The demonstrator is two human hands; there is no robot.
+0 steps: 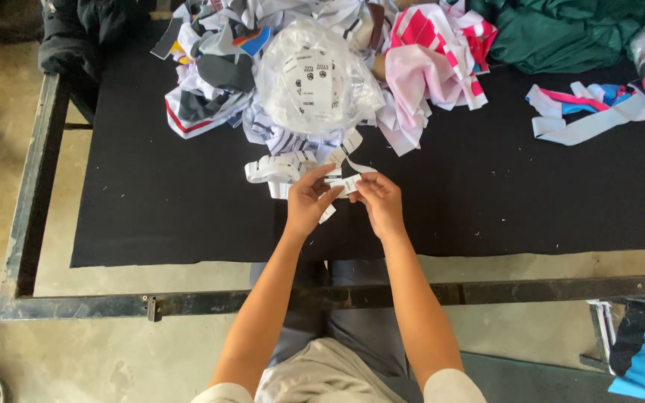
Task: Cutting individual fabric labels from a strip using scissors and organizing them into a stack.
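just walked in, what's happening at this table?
A person stands at a black mat on a metal-framed table. Both hands hold one small white label between the fingertips, left hand and right hand pinching it just above the mat. Behind it lie a loose strip of white labels, a clear bag of labels and a heap of fabric scraps.
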